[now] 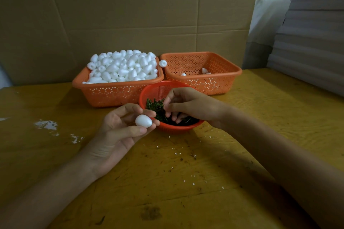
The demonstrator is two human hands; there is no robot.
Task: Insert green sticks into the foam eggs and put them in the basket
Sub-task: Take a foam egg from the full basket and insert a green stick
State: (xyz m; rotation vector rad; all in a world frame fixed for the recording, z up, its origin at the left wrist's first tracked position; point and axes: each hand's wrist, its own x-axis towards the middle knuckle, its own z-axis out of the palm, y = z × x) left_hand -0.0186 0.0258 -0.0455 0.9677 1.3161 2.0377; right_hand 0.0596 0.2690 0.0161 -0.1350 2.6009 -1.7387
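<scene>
The left hand (119,130) holds a foam egg (143,121) in curled fingers (128,108) beside the red bowl (175,128), ready for piercing, while the right hand (188,106) reaches among the green sticks (156,107), and whether it grasps one I cannot tell.

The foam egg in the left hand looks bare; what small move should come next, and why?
Probably the right hand should pinch one of the green sticks and lift it to the foam egg. The left hand holds that egg ready with no stick showing, and the right hand's fingers reach into the red bowl; whether they grip one yet is unclear.
</scene>
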